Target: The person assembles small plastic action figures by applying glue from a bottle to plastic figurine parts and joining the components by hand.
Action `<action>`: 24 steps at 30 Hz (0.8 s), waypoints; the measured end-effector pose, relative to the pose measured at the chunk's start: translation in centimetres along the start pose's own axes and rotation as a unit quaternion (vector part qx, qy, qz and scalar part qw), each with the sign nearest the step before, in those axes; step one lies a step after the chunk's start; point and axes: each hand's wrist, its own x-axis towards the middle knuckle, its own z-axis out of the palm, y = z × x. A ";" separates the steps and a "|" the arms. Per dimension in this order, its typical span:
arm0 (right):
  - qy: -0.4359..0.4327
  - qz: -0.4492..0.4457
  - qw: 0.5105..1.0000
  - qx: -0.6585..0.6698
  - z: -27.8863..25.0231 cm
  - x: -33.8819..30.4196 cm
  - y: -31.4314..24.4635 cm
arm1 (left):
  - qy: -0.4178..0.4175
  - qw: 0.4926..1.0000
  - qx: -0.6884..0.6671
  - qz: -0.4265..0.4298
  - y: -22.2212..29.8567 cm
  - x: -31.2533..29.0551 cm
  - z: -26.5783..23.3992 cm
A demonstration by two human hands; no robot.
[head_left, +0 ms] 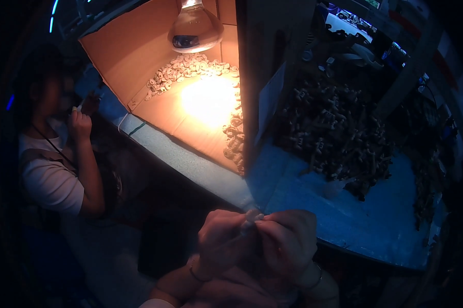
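Both hands are raised close together in front of my body, before the table's near edge. My left hand (222, 235) is closed, its fingertips pinching a small pale piece (251, 217). From the other side my right hand (288, 237) pinches the same piece, thumb and forefinger meeting at it. The fingers hide much of the piece, and dim light keeps its exact kind from showing.
A lit heat lamp (196, 25) hangs inside a cardboard enclosure (123, 64), above many small pale ring-like pieces (177, 71). A dark heap of small parts (339, 128) lies on the blue tabletop (365, 220) at right. Another person (57, 174) works at left.
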 end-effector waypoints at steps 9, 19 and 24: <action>-0.044 0.070 0.994 0.074 0.0 0.1 0.4 | 0.014 0.996 0.081 0.029 0.6 0.2 0.0; -0.096 0.033 0.993 -0.055 1.2 -1.1 -0.3 | 0.057 0.983 -0.117 -0.130 -0.1 -1.1 1.8; -0.033 0.091 0.995 0.030 0.6 -2.4 1.6 | -0.051 0.996 -0.004 -0.067 -0.2 -0.8 1.3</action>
